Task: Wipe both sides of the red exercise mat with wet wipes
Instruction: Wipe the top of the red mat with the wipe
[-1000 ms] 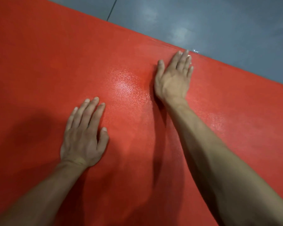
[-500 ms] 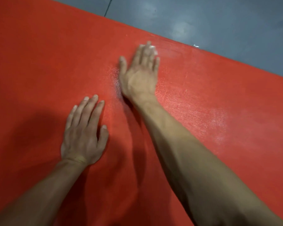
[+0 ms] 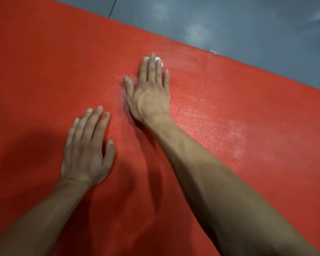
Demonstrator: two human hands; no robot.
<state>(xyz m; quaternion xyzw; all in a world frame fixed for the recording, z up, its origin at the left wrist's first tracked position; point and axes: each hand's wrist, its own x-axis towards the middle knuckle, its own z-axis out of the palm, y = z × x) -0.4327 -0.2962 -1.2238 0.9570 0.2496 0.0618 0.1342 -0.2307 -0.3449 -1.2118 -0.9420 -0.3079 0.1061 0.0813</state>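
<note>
Here, the red exercise mat [image 3: 44,71] lies flat on the grey floor [image 3: 248,21].
No writing shows. Left hand [image 3: 85,154] rests flat, fingers straight; right hand [image 3: 150,97], fingers straight, presses a white wet wipe [image 3: 160,60] under its fingertips.

You are looking at nothing that can be read here: no text, label, brand, number or sign is showing on the red exercise mat [image 3: 44,71] or on the grey floor [image 3: 248,24].

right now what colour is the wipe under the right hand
White; its corners peek out from under the right hand's fingertips, wet wipe, in the head view.
</note>
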